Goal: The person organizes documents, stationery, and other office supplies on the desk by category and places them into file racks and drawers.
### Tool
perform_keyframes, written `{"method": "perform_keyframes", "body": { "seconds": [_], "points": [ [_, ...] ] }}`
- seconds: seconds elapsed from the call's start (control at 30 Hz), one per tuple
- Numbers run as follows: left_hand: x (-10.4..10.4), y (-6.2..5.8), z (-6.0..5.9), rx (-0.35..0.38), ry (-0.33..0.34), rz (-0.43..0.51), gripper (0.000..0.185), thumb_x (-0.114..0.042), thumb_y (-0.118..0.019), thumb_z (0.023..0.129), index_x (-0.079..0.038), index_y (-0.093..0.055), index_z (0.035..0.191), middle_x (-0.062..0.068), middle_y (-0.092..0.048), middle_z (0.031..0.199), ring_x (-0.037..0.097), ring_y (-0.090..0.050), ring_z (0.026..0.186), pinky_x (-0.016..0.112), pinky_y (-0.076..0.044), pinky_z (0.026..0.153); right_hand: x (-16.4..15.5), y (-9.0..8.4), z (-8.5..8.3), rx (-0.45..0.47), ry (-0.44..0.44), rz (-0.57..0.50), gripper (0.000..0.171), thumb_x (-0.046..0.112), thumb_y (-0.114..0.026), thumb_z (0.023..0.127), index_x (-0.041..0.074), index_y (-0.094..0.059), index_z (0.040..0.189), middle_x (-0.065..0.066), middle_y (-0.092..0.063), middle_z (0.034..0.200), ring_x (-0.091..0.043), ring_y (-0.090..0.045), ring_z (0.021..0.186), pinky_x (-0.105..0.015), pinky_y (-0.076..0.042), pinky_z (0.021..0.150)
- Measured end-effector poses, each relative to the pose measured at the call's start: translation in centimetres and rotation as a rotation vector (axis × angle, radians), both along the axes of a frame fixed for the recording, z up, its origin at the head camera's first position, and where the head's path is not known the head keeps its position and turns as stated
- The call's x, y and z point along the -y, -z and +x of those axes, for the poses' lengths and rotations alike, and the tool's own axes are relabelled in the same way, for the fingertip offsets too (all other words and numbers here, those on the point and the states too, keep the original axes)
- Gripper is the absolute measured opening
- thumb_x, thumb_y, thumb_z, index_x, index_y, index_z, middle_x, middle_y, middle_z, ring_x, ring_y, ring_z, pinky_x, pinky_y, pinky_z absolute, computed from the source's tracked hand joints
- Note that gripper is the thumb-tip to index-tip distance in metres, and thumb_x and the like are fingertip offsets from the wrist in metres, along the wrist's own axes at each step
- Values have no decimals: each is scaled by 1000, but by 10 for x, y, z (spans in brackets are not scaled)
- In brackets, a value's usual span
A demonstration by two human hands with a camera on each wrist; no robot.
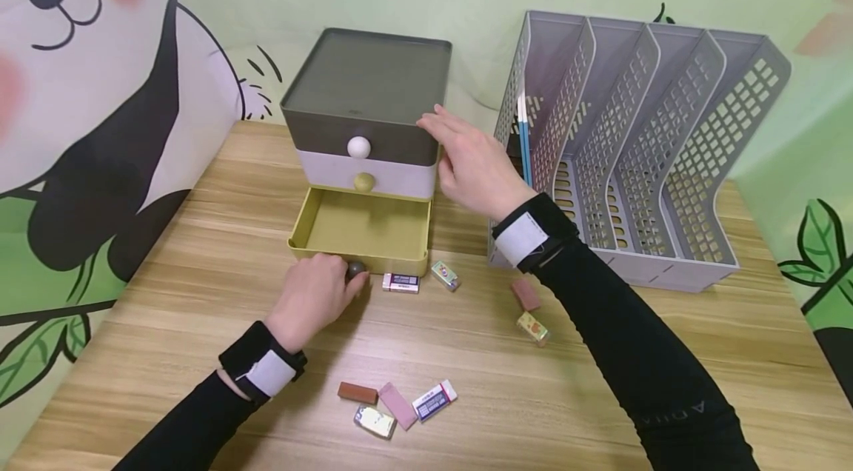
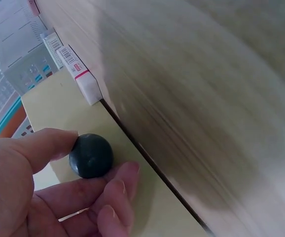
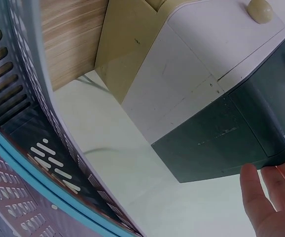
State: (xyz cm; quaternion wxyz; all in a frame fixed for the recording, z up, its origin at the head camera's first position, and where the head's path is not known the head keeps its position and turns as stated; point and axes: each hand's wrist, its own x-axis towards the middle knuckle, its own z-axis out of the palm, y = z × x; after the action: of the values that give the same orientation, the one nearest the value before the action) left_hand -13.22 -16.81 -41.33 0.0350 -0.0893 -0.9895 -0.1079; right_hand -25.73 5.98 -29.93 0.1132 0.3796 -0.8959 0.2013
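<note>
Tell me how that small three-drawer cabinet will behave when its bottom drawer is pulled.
The cabinet looks like thin plastic, so probably light; it may slide or tip forward rather than stay put. That fits the right hand resting against its top corner. The yellow drawer is open and empty, so it likely moves easily by the round knob the left hand pinches.

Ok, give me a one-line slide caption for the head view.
Left hand pinches the dark knob of the open yellow drawer; right hand rests on the drawer unit.

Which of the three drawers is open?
The bottom yellow-green drawer, pulled out with its inside showing; the left hand pinches its dark knob. The white middle drawer and dark top drawer sit flush.
</note>
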Motion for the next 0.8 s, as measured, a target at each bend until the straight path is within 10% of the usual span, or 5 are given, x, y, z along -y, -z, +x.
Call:
{"method": "perform_keyframes", "body": {
  "seconds": [0.8],
  "points": [
    [6,2,11,8,32,76,45,-28,-68,92,-13,-43,57,3,-43,53,17,-44,45,29,-33,39,0,1,1,15,6,-10,57,-8,-47,85,1,-48,141,-14,-45,147,-20,-31,141,-41,-42,102]
  ]
}}
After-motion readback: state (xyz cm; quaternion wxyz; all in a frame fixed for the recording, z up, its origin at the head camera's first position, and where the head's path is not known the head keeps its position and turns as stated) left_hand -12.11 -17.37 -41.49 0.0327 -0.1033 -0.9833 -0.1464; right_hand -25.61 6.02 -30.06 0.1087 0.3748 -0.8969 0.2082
